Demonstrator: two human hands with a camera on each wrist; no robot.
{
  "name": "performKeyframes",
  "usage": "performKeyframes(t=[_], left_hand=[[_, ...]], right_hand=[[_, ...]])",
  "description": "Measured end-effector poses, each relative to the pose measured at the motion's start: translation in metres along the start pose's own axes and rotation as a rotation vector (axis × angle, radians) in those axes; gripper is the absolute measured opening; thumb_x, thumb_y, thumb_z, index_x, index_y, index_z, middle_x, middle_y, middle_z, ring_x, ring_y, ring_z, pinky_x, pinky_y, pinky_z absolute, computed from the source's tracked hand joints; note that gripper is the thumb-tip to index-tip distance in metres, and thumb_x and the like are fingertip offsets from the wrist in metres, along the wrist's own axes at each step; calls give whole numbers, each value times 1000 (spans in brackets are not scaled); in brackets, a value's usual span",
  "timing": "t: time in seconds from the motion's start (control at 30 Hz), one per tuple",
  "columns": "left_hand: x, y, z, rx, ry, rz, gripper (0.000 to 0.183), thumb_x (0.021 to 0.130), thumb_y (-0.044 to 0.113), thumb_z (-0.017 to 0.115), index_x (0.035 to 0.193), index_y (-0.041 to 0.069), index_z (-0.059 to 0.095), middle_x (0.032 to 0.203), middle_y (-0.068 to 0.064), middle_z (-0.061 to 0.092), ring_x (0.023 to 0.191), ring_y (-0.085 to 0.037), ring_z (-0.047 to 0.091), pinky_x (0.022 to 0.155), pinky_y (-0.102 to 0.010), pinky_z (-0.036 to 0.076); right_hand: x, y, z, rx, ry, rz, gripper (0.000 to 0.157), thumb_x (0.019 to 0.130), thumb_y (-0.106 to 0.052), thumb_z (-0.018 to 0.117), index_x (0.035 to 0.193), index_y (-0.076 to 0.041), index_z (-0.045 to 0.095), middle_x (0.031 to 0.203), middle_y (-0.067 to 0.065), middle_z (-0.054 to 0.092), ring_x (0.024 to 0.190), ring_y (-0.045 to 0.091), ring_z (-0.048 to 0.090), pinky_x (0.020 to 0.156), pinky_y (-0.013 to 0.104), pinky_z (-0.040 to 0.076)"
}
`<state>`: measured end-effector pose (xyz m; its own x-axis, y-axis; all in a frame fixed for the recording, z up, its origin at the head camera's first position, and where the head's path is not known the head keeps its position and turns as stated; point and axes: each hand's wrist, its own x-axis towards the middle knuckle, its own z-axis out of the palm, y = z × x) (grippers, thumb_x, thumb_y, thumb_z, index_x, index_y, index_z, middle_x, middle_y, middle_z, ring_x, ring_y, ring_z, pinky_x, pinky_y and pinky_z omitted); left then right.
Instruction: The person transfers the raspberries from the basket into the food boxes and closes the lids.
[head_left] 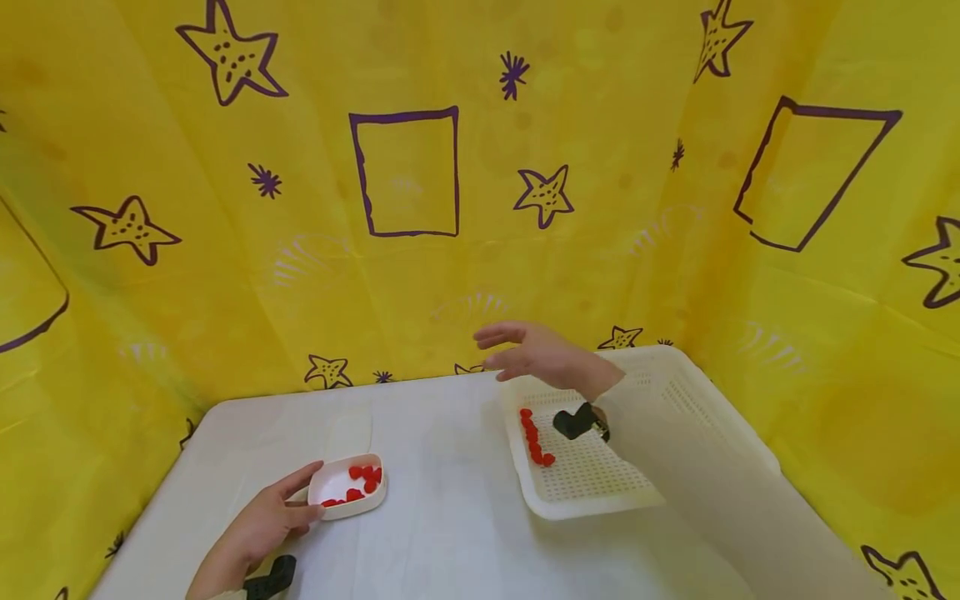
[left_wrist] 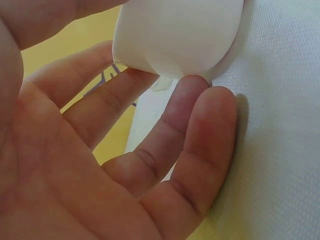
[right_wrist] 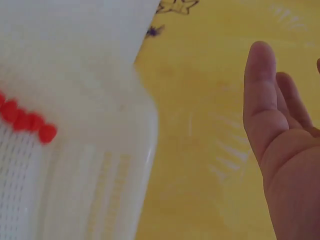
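Left hand clamped on dish; right hand raised beside basket

The landmark is a pale, rectangular perforated plastic basket [head_left: 573,507], resting on a worktop with a white cover [head_left: 442,483]. Inside it, along the wall nearest the dish, small rounded red pieces [head_left: 533,436] lie in a touching row that bends at its near end into an L shape.

A small white dish with rounded corners [head_left: 332,482] is well apart from the basket, to its left. More small red pieces in the dish [head_left: 355,494] are gathered at the end facing the basket and along the near wall.

The left hand [head_left: 264,521] grips the dish by the end farther from the basket, thumb and fingers on opposite sides of it.

The right hand [head_left: 543,357] is raised near the basket's far-left corner, apart from the rim, with fingers extended and spread. Its forearm, in a light sleeve [head_left: 697,483], passes over the basket and hides part of it; a black wrist strap [head_left: 573,422] shows there.

Beyond the basket hangs a yellow sheet [head_left: 405,308] printed with dark stars.
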<state>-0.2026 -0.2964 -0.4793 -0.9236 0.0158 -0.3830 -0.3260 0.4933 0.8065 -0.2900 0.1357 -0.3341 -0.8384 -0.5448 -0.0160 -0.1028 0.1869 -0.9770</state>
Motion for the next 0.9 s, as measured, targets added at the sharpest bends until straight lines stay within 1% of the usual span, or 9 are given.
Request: performKeyframes(t=[0.07,0.13,0.27,0.33,0.43,0.5,0.6,0.7,0.9], left_hand=[[0,0,0,2,6,-6,83,84,14,79,154,9,36,151,-28,35,96,-28,56,80,-38,55],[0,-1,-1,10,7,-8,83,84,15,79,155,9,36,150,-27,35,95,-27,56,79,-37,55],[1,-2,-2,12,17,-22,83,85,16,79,155,10,36,150,-27,35,95,-28,55,78,-37,55],[2,-2,-2,12,11,-19,83,85,16,79,155,10,35,151,-27,34,96,-28,56,78,-37,55],[3,-3,-1,6,9,-16,83,84,16,80,155,11,36,151,-27,34,99,-28,56,79,-38,55],[3,-3,-1,6,7,-9,84,84,16,80,155,11,35,152,-27,34,100,-29,56,79,-38,55],[3,-3,-1,4,9,-4,84,84,16,80,155,11,36,152,-27,33,101,-29,55,80,-38,55],[2,-2,-1,8,10,1,84,83,16,80,155,10,36,152,-27,33,100,-29,55,79,-38,55],[1,-1,-1,14,13,1,83,84,16,80,154,10,37,152,-27,34,98,-28,55,79,-38,55]], right_hand=[[-13,10,-21,-33,2,12,46,92,-10,73,136,-7,59,136,13,54,117,36,59,89,43,53],[-24,22,-36,-76,-9,42,44,90,-10,74,132,-7,62,134,14,56,114,35,60,89,43,53],[-39,47,-50,-164,-85,131,36,89,-9,75,124,-9,67,129,15,59,109,31,63,90,44,53],[-44,61,-50,-227,-135,186,32,88,-8,75,119,-13,70,128,14,61,106,28,65,89,43,53],[-49,81,-46,-324,-212,253,29,86,-6,75,114,-14,73,124,12,63,98,27,67,85,43,55],[-51,90,-41,-406,-256,289,28,85,-6,76,111,-15,74,119,8,65,94,25,66,81,41,56],[-51,99,-33,-517,-304,324,27,83,-7,78,107,-19,76,111,0,66,96,24,60,77,38,56],[-50,105,-28,-601,-312,340,27,81,-8,80,102,-24,77,106,-6,65,100,22,53,76,34,55],[-48,111,-23,-657,-288,348,27,81,-7,80,99,-27,78,102,-7,64,99,22,53,78,34,53]])
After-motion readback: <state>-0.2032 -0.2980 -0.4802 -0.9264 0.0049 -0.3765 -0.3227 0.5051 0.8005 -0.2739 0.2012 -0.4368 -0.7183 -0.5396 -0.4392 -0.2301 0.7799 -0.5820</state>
